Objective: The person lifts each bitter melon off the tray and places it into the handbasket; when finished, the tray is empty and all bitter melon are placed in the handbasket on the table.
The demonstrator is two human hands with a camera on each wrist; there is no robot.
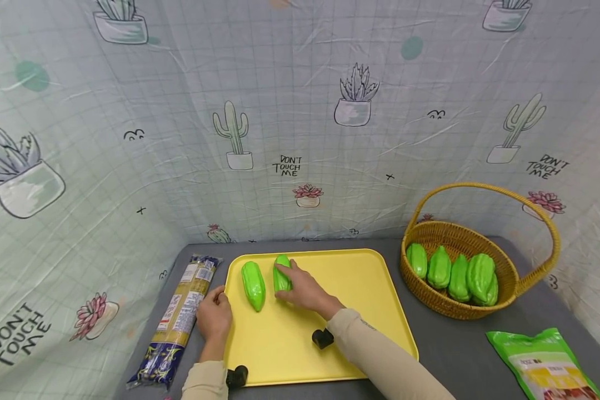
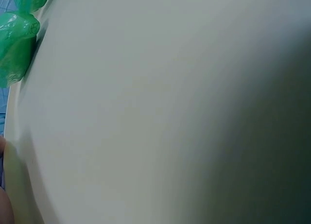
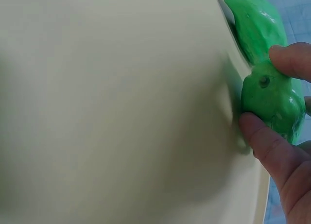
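Note:
On the yellow tray [image 1: 325,344], my right hand [image 1: 305,288] holds a bright green bitter melon [image 1: 282,272] between thumb and fingers. The right wrist view shows the blunt end of this bitter melon [image 3: 274,95], with fingers [image 3: 267,141] on either side of it. To its left on the tray lies a second bitter melon [image 1: 253,284], its tapered tip toward me. My left hand [image 1: 215,316] grips the tray's left rim with curled fingers. The left wrist view mostly shows tray surface, with green bitter melon [image 2: 17,49] at its upper left.
A wicker basket [image 1: 430,297] with a tall handle stands right of the tray, holding several more bitter melons [image 1: 440,268]. Along the tray's left side lies a long pack of noodles [image 1: 180,316]. A green pouch [image 1: 545,361] is at the front right. Printed cloth [image 1: 280,72] hangs behind the table.

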